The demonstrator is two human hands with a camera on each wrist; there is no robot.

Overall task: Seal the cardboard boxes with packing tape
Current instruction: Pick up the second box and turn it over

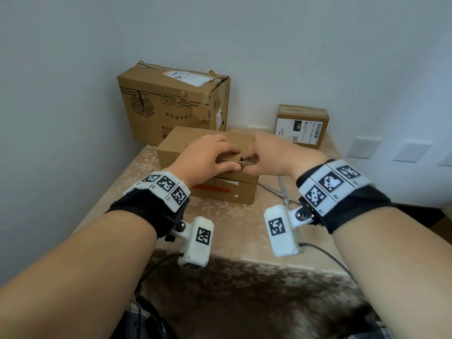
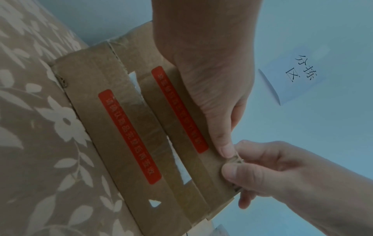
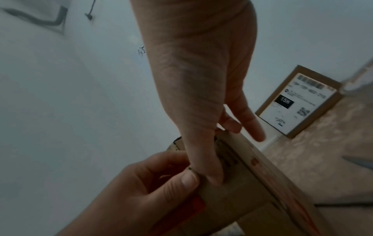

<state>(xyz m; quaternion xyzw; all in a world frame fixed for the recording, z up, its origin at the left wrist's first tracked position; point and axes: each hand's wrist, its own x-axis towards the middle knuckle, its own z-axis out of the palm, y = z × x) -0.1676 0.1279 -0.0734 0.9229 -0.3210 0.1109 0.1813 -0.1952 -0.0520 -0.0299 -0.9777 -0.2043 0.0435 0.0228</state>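
Note:
A flat cardboard box (image 1: pixel 208 189) with red printed strips and old clear tape lies in the middle of the table. Both hands meet at its near top edge. My left hand (image 1: pixel 233 161) grips the top flap, fingers on top and thumb (image 2: pixel 225 148) on the front face. My right hand (image 1: pixel 249 163) pinches the same flap edge (image 2: pixel 236 161) just to the right, thumb (image 3: pixel 210 174) in front and fingers behind. The flap edge stands slightly raised, with a dark gap under it. Behind stand a large worn box (image 1: pixel 171 104) and a small labelled box (image 1: pixel 302 126).
Steel scissors (image 1: pixel 281 189) lie on the floral tablecloth (image 1: pixel 122 182) right of the flat box, under my right wrist. The table sits in a wall corner; a paper note (image 2: pixel 292 75) hangs on the wall. Cables trail from both wrist cameras over the front edge.

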